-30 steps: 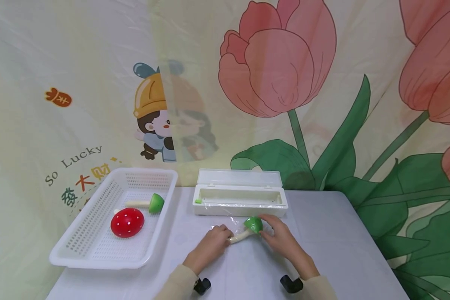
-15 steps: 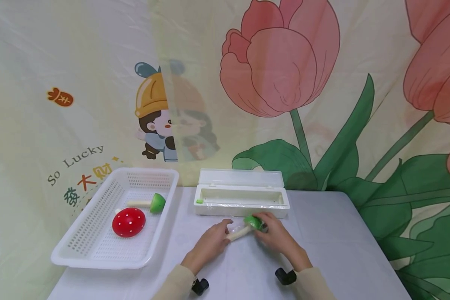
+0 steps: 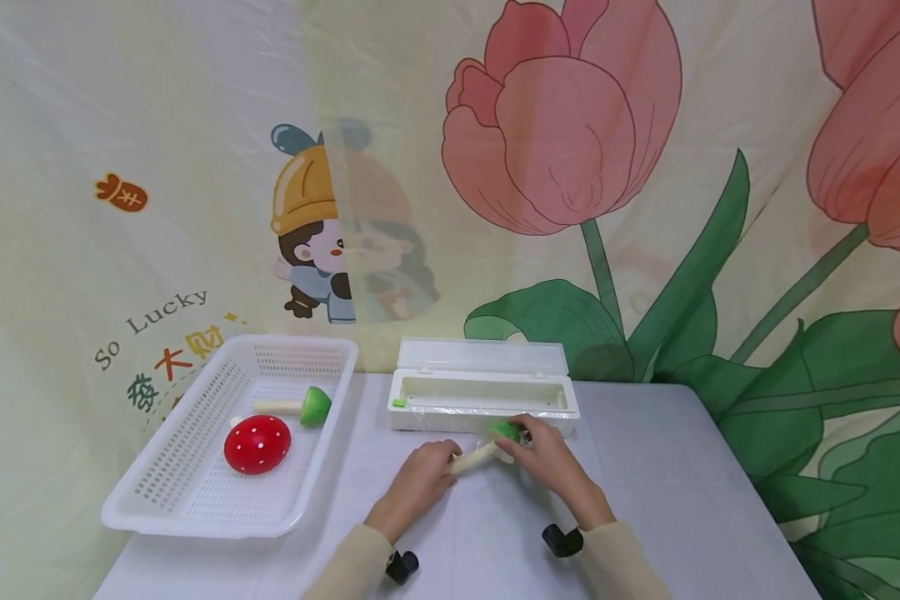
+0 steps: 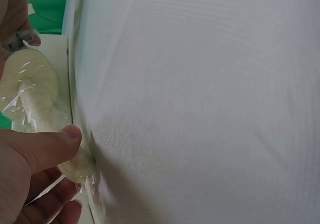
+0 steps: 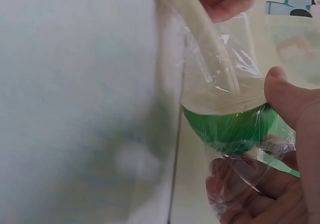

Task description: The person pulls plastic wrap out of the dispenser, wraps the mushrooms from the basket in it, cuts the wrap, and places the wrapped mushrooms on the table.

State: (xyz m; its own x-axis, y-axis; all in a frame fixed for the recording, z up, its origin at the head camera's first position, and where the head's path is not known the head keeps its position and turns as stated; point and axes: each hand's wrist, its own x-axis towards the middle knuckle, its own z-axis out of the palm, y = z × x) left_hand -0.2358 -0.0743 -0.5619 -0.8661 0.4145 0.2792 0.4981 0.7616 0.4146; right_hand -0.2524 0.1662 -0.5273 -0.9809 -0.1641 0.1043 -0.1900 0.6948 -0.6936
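Note:
Both hands hold a toy mushroom with a green cap (image 3: 504,430) and a long cream stem (image 3: 474,459), in clear plastic wrap (image 5: 245,59). My left hand (image 3: 417,486) pinches the free end of the stem (image 4: 77,169) between thumb and fingers, as the left wrist view shows. At the cap (image 5: 230,126), my right hand (image 3: 551,462) has its thumb against the rim and its fingers curled below, amid loose wrap. The mushroom is tilted, cap toward the long white box (image 3: 487,418). In the head view the right fingers hide part of the cap.
The box stands behind the hands with its lid (image 3: 482,357) raised. On the left, a white perforated basket (image 3: 195,527) holds a red white-dotted mushroom (image 3: 257,445) and another green-capped mushroom (image 3: 313,407). A printed curtain (image 3: 390,167) hangs behind the white-covered table (image 3: 667,500).
My right hand has shifted slightly left and upward, and its fingers now cover more of the cap. The mushroom has turned, so the pale underside shows. The left hand stays at the stem end.

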